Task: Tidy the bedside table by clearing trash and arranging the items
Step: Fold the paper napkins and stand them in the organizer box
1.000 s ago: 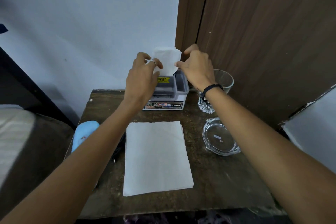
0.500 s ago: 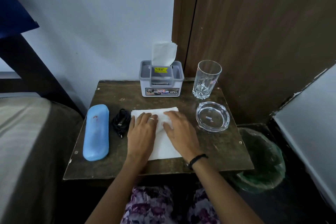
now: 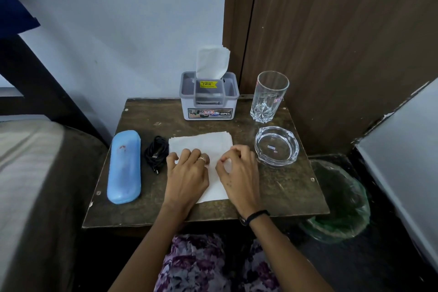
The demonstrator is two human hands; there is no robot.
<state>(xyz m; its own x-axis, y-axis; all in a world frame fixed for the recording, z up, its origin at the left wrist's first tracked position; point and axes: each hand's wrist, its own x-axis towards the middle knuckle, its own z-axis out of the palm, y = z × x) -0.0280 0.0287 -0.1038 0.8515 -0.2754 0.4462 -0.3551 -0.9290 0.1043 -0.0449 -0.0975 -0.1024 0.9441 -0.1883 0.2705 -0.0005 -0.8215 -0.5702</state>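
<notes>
Both your hands were on the flat tissue at the middle of the bedside table, mid-fold or mid-smooth.

Your left hand lay knuckles-up on the white tissue, fingers curled and pressing it down, not pinching as far as I could tell. Your right hand had thumb and fingertips drawn together at the tissue's right part, apparently nipping an edge; the actual contact was hidden. Coiled black cable sat just left of the tissue, blue case further left, glass ashtray just right, tumbler and tissue box at the back. Risks, as I judged them: thin paper could tear or crumple if you pulled against the pinned side; a right elbow swing could knock the ashtray off toward the bin.
</notes>
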